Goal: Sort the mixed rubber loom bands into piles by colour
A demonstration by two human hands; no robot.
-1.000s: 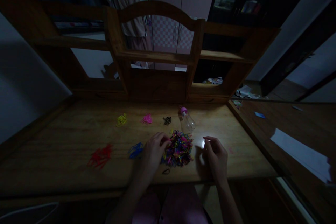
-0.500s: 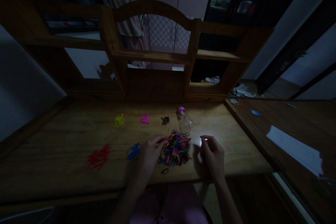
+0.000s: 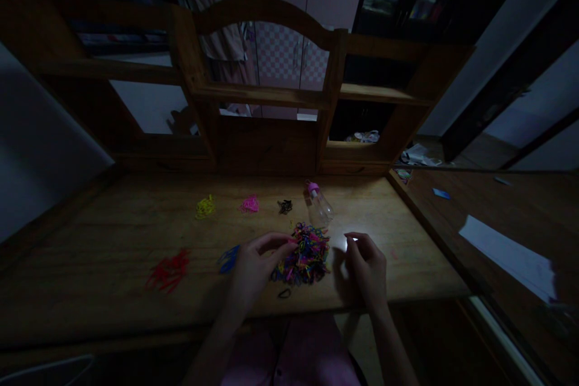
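Note:
A heap of small mixed-colour rubber bands (image 3: 310, 259) lies on the wooden desk before me. My left hand (image 3: 259, 265) reaches its left edge, thumb and forefinger pinched on a reddish-pink band at the heap's top. Right of the heap, my right hand (image 3: 367, 262) hovers with its fingertips closed together; anything between them is too small to make out. One dark rubber band (image 3: 284, 294) lies apart in front. Sorted by colour are red bands (image 3: 168, 270), blue bands (image 3: 228, 258) partly behind my left hand, yellow bands (image 3: 205, 207), pink bands (image 3: 249, 204) and dark brown bands (image 3: 284, 207).
A clear bottle with a pink cap (image 3: 320, 202) lies behind the heap. A wooden shelf unit (image 3: 266, 148) rises along the desk's back edge. On the right-hand surface are white paper sheets (image 3: 509, 256) and a blue card (image 3: 441, 193).
My left hand has shifted slightly right, its fingertips moving further over the heap. My right hand has stayed in place.

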